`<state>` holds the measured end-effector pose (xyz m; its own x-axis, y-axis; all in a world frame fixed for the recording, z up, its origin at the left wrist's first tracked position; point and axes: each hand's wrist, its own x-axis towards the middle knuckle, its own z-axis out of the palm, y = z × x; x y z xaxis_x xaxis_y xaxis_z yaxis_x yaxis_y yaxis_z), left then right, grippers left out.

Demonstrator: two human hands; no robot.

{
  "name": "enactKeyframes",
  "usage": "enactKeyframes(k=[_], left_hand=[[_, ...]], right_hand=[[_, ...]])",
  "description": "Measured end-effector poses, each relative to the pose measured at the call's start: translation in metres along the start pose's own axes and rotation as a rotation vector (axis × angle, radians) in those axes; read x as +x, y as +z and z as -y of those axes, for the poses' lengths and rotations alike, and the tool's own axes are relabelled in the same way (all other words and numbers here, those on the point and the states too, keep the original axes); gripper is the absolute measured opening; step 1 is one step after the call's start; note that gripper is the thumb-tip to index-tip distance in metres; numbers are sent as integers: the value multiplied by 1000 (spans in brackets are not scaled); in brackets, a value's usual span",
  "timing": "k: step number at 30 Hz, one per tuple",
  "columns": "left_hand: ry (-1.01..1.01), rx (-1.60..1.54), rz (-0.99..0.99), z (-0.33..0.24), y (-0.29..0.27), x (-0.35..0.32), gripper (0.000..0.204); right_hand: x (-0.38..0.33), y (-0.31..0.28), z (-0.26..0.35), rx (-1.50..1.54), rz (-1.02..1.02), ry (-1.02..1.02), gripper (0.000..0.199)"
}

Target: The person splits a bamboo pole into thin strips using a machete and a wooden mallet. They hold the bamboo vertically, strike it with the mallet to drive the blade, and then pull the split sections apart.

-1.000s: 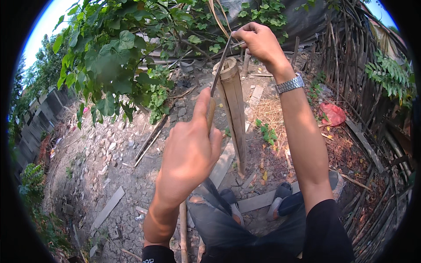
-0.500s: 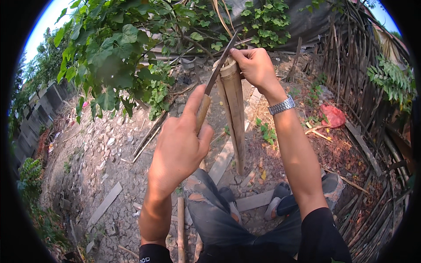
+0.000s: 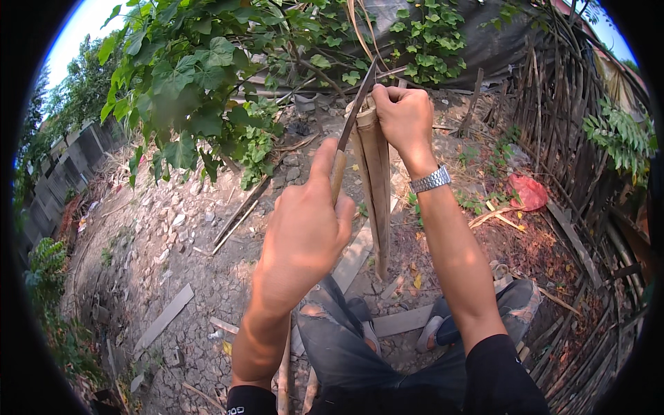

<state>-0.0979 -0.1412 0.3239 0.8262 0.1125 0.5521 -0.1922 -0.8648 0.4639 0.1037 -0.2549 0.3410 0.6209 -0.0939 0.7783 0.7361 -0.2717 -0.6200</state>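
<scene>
My left hand (image 3: 301, 225) is wrapped round the wooden handle of a knife (image 3: 354, 117), with the index finger stretched along toward the blade. The narrow dark blade slants up and to the right, its edge lying across the top of a split bamboo post (image 3: 373, 187). That post stands upright in front of my knees. Beside its top my right hand (image 3: 404, 119) is closed, thumb and forefinger pinched near the blade tip; what it pinches is hidden. Thin pale strips (image 3: 361, 29) curve upward beyond the knife tip.
Wooden boards (image 3: 164, 319) and poles lie on the cracked, stony ground. Leafy branches (image 3: 187, 83) overhang the far left. A stick fence (image 3: 553, 104) runs along the right, near a red plastic bag (image 3: 527, 191). My bent knees are close below.
The whole view has shifted a little, so hands, knife and post appear slightly right and lower. Both hands keep their grip, and the blade still lies against the post's top.
</scene>
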Motion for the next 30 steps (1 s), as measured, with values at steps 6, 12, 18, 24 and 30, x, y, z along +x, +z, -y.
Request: enactKeyframes(k=[6, 12, 18, 24, 30], left_hand=[[85, -3, -12, -1, 1, 2, 62], [123, -145, 41, 11, -4, 17, 65], [279, -137, -45, 18, 3, 21, 65], [209, -61, -12, 5, 1, 18, 65], [194, -57, -5, 6, 1, 21, 63]], right_hand=[[-1, -2, 1, 44, -32, 11, 40], [6, -9, -2, 21, -37, -2, 36], [10, -12, -7, -27, -18, 20, 33], [10, -7, -9, 4, -66, -17, 34], [12, -10, -11, 9, -78, -15, 35]])
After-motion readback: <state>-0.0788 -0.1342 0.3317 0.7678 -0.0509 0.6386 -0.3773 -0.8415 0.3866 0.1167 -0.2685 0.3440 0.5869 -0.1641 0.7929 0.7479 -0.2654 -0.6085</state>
